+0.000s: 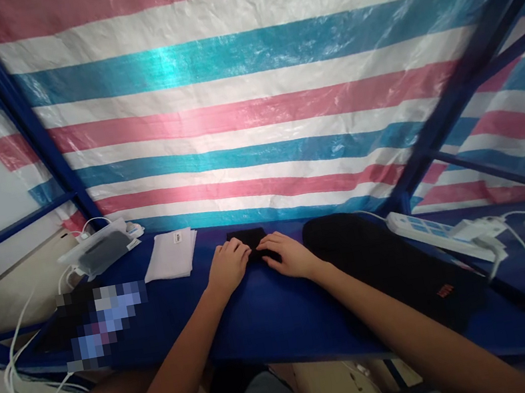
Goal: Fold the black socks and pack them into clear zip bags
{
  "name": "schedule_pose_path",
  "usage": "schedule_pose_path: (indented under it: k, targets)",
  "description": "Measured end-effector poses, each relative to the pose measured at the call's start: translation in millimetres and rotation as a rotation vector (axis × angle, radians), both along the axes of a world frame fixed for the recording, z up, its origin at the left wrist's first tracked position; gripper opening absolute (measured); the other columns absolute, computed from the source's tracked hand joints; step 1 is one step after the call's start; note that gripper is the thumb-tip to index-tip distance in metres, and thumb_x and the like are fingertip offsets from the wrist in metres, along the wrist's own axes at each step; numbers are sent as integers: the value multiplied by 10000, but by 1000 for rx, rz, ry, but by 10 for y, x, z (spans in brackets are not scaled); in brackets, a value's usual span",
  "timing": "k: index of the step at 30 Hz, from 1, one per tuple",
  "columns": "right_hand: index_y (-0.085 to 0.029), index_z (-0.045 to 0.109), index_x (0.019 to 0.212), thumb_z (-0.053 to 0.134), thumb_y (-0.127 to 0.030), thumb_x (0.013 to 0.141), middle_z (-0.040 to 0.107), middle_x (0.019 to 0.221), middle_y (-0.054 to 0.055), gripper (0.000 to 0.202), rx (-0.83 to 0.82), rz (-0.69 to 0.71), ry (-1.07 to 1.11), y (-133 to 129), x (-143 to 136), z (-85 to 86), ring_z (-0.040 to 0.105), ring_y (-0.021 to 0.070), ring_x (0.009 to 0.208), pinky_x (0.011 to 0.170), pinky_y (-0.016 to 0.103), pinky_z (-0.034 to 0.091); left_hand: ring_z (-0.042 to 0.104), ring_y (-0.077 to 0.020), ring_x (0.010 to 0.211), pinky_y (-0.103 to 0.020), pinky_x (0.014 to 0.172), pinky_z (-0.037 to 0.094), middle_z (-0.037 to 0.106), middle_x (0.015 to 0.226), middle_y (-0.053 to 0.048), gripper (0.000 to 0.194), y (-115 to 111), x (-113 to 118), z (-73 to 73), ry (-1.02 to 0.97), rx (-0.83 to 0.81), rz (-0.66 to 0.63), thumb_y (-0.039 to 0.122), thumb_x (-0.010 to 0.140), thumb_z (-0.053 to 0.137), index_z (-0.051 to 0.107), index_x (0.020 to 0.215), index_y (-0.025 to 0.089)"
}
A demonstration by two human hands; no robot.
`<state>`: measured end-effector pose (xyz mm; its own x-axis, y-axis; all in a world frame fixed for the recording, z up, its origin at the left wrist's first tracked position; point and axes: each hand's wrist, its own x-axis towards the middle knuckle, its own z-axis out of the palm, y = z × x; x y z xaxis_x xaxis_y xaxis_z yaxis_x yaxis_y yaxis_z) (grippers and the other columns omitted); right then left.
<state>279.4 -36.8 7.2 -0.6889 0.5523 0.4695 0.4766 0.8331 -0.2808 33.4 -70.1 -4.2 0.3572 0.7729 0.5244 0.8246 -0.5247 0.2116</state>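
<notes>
A small black item [247, 234], perhaps folded cloth, lies near the back edge of the blue surface [283, 315]. My left hand [230, 264] is at its left side, fingers bent together over its near edge. From the right, my right hand [287, 254] reaches the same item, with thumb and fingertips pinched near its edge. Both sets of fingertips nearly meet there, hiding the near part of the item.
White papers [171, 254] with a label lie to the left, beyond them a clear case [104, 248] and cables. A black garment [386, 263] stretches along the right, beside a white power strip [442, 236]. Blue frame bars [18, 111] and a striped sheet [247, 111] stand behind.
</notes>
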Motion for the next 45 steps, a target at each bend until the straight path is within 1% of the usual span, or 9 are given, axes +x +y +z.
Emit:
schedule_pose_path:
  k: [5,12,20,25,29,32,35,41,45]
  targets:
    - [-252,709,1281,757,-271,938,724,1291,110,347,-90,-35,45,77,35,-63,655,301,1238,1087,506,535,497,-342,1390,-533,1173,377,664,1293,-127,374,-122,-64,41,131,119,-89,418,1023,651,663,1342,224]
    - [-255,747,1184,759,-433,935,782,1159,63,307,-316,-150,153,213,0,-92,718,253,1006,910,416,561,639,-287,1098,-451,995,480,680,1182,-127,356,-35,-50,-54,165,42,-47,288,1070,546,602,1407,188]
    - [-218,740,1066,670,-625,945,739,897,15,431,-609,-135,250,253,37,-52,674,209,825,799,346,551,645,-257,1047,-412,948,482,712,1144,-98,335,-6,-38,-65,-29,-52,-24,398,1129,427,635,1304,202]
    - [-231,736,935,537,-553,1047,721,942,39,395,-394,-219,212,178,-8,-60,678,230,885,877,383,562,639,-210,951,-352,872,488,691,1051,-66,365,6,26,-36,-147,-152,-5,418,1140,401,713,1132,227]
    - [-266,751,1138,550,-379,1066,693,1221,103,242,-96,-150,200,58,-55,-44,671,269,1141,1050,440,546,585,-245,1071,-396,910,465,660,1153,-82,329,-25,30,-14,-127,-18,76,437,1112,490,759,1083,250]
    - [-274,712,1242,485,-251,1077,716,1208,106,281,7,-77,122,-9,-63,2,662,277,1140,1046,468,555,567,-251,1064,-412,905,439,660,1110,-82,314,-42,21,-9,-57,24,81,426,1108,508,768,1073,254]
    - [-262,705,1234,538,-228,1047,741,1169,104,253,7,-69,66,-37,-32,42,665,291,1121,1019,488,570,584,-230,965,-398,850,422,657,1079,-81,344,-31,34,-10,-5,7,79,411,1128,453,752,1088,245]
    - [-265,712,1284,784,-399,941,745,1255,108,376,-84,-54,52,-3,65,25,671,320,1210,1049,503,569,596,-263,975,-406,852,424,657,1060,-98,291,-52,56,9,104,73,107,395,1125,436,670,1172,228]
    - [-267,754,1236,796,-432,935,781,1215,94,346,-159,-127,67,76,67,-20,717,321,1158,1045,515,566,591,-290,1046,-425,900,457,630,1128,-107,322,-131,-20,3,127,58,1,503,1040,613,650,1204,228]
